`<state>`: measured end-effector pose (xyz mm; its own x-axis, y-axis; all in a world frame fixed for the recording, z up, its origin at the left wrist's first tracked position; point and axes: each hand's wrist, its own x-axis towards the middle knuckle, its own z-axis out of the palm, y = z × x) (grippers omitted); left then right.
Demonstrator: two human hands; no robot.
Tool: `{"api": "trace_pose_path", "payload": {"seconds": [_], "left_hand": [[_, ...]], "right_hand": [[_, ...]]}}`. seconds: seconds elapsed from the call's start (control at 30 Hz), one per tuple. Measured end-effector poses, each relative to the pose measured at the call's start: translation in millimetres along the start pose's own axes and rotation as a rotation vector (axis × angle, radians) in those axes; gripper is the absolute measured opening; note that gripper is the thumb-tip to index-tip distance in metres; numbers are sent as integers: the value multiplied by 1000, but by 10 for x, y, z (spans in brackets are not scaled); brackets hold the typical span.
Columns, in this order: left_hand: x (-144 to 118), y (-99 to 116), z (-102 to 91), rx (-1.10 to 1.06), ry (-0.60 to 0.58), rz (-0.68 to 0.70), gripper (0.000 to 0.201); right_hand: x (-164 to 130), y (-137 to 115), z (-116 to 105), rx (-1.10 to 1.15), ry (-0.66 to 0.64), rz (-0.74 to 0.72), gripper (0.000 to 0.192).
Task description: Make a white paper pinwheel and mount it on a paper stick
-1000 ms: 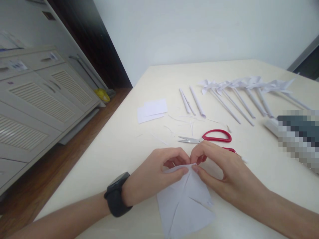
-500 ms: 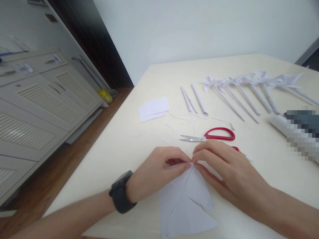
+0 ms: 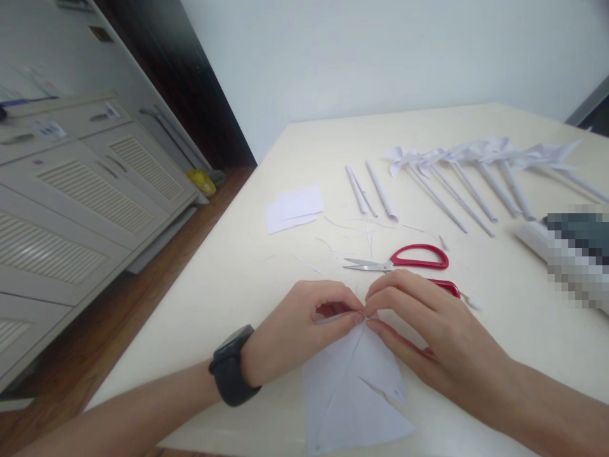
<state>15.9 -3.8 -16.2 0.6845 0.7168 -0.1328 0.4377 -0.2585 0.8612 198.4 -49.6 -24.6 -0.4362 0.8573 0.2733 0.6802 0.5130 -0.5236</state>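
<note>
Here, the sheet: thin, white, slit paper sheet (image 3: 356, 406), spreading from its far tip toward the person over the cream tabletop (image 3: 214, 304)
Longest slit: slants from near that tip to the sheet's lower left
Left hand: bare left hand (image 3: 304, 324) below a black wristwatch (image 3: 233, 374), thumb and fingers pinched on the tip from its left
Right hand: bare right hand (image 3: 442, 324), fingertips at the same tip from its right; whether they grip cannot be told
Nearer hand: neither; both meet there
Scissors: red-handled metal scissors (image 3: 386, 266), just beyond the right hand, blades pointing left
</note>
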Motion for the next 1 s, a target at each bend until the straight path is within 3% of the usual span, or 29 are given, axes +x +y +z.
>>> {"api": "trace_pose_path", "payload": {"seconds": [0.37, 0.67, 0.87, 1.0], "left_hand": [[5, 29, -20, -36, 2, 3, 15], [16, 108, -61, 46, -70, -53, 15], [18, 7, -24, 19, -15, 9, 14], [29, 48, -31, 35, 4, -3, 15]], "right_hand": [[-6, -12, -13, 9, 27, -22, 14], [4, 18, -12, 4, 46, 35, 8], [14, 15, -14, -27, 52, -32, 7], [16, 13, -9, -25, 72, -61, 9]]}}
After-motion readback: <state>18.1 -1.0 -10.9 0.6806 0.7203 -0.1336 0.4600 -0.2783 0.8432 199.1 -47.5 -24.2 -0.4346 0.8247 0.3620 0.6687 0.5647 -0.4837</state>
